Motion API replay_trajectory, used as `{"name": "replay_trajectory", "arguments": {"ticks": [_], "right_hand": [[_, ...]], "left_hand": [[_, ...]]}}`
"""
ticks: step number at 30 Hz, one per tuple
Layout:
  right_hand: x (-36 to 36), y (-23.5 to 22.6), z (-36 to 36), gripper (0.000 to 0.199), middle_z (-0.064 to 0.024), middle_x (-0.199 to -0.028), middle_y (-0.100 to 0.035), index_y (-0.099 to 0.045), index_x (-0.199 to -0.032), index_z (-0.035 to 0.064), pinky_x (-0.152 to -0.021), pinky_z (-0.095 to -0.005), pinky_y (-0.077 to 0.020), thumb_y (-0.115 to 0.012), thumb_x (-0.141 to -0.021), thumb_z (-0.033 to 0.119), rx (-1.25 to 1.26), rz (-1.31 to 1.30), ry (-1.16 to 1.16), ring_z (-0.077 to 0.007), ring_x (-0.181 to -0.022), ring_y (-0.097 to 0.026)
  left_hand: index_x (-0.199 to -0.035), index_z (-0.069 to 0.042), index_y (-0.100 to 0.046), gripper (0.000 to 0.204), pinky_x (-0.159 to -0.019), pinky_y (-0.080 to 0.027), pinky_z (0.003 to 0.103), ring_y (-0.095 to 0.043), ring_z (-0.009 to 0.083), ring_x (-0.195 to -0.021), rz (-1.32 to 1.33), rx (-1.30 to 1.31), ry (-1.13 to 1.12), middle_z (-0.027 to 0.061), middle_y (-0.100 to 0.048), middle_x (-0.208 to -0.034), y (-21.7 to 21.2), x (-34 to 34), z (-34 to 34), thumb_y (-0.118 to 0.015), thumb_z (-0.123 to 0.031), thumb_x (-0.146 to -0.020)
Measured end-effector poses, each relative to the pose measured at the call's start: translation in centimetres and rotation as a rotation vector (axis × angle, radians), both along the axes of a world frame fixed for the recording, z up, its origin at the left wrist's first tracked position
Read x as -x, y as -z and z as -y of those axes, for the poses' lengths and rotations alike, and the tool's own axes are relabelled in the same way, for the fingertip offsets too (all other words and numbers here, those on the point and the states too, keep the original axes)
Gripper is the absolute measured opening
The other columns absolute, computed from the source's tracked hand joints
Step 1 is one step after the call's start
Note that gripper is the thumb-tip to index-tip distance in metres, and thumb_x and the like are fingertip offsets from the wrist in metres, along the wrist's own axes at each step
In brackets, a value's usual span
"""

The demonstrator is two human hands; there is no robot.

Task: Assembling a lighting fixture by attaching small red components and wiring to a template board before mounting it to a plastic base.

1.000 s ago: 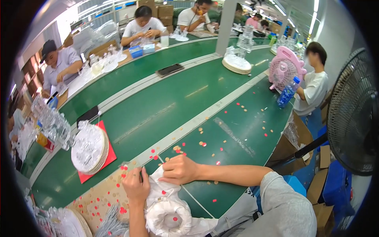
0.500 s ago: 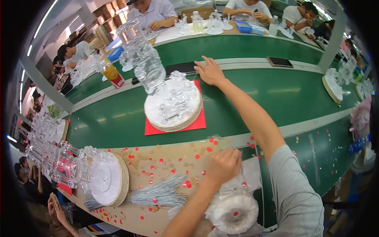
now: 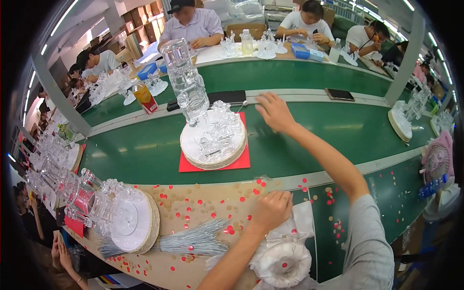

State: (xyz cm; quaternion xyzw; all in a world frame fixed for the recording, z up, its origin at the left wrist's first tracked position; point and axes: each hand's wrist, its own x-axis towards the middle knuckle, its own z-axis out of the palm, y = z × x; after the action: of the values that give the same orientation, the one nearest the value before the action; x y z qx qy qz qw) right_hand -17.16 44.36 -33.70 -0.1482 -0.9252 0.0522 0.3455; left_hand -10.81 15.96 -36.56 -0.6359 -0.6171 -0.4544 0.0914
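Note:
My right hand (image 3: 276,115) reaches over the green belt, fingers apart and holding nothing visible. Left of it stands a clear glass-like ornament (image 3: 186,79) on a stack of round white discs (image 3: 212,157), which rests on a red square sheet (image 3: 191,166). A thin cord with a small white tip (image 3: 245,102) sticks up between the stack and that hand. My left hand (image 3: 273,210) is closed above the near bench, beside a crumpled white wrapping (image 3: 282,265); whatever its fingers hold is hidden.
A bundle of grey wires (image 3: 193,238) lies among scattered red dots on brown paper. More clear ornaments on round discs (image 3: 128,220) lie at the left. A phone (image 3: 340,94) and a drink bottle (image 3: 144,96) sit on the ledge. Co-workers sit across the belt.
My right hand has come off the ledge and dark strip, shifting right and nearer over the belt. My left hand stays closed in nearly the same place. The view has tilted up slightly.

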Motion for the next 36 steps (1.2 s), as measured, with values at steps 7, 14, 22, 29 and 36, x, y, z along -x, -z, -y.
{"name": "replay_trajectory", "arguments": {"ticks": [7,14,22,29,36], "right_hand": [[-17.3,-3.2,14.4,0.012,-0.0119,-0.106,-0.068,-0.067,-0.094,0.0038,-0.088,-0.0421,-0.0479,-0.069,-0.083,0.009,0.164,0.006,-0.335,-0.0340,-0.103,-0.062],[-25.1,-2.6,26.8,0.030,-0.0084,-0.106,-0.070,-0.071,-0.102,0.0040,-0.072,-0.0353,-0.0544,-0.078,-0.074,0.009,-0.004,-0.153,-0.534,-0.0275,-0.094,-0.067],[-25.5,-0.4,26.0,0.037,-0.0119,-0.119,-0.068,-0.072,-0.107,0.0053,-0.090,-0.0405,-0.0536,-0.078,-0.073,0.017,0.653,-0.099,-0.774,-0.0317,-0.108,-0.063],[-25.5,0.0,26.2,0.043,-0.0138,-0.134,-0.059,-0.066,-0.118,0.0073,-0.093,-0.0430,-0.0511,-0.076,-0.079,0.020,0.671,-0.110,-0.845,-0.0340,-0.117,-0.059],[-25.6,0.9,26.5,0.036,-0.0128,-0.137,-0.060,-0.069,-0.117,0.0077,-0.095,-0.0407,-0.0515,-0.071,-0.082,0.018,0.680,-0.093,-0.812,-0.0331,-0.117,-0.060]], "left_hand": [[-0.079,-0.003,-0.063,0.010,-0.054,-0.052,0.039,-0.065,0.0282,-0.062,0.017,0.042,-0.006,0.0104,-0.063,-0.069,-0.1,0.2,0.3,-0.070,-0.008,-0.083],[-0.080,-0.003,-0.064,0.009,-0.054,-0.051,0.040,-0.064,0.0294,-0.061,0.036,0.022,-0.019,0.0110,-0.066,-0.072,-0.5,0.1,0.2,-0.071,-0.007,-0.083],[-0.080,-0.003,-0.062,0.009,-0.055,-0.052,0.038,-0.065,0.0283,-0.062,-0.016,0.090,-0.016,0.0106,-0.064,-0.070,-1.1,0.2,-0.1,-0.071,-0.005,-0.083],[-0.079,-0.002,-0.064,0.009,-0.048,-0.043,0.036,-0.056,0.0243,-0.051,-0.028,0.112,-0.017,0.0090,-0.059,-0.064,-1.5,-0.1,0.1,-0.073,-0.001,-0.082],[-0.079,-0.002,-0.066,0.009,-0.043,-0.037,0.032,-0.050,0.0182,-0.043,-0.034,0.094,-0.007,0.0064,-0.055,-0.059,-1.6,-0.2,0.2,-0.074,0.002,-0.081]]}}
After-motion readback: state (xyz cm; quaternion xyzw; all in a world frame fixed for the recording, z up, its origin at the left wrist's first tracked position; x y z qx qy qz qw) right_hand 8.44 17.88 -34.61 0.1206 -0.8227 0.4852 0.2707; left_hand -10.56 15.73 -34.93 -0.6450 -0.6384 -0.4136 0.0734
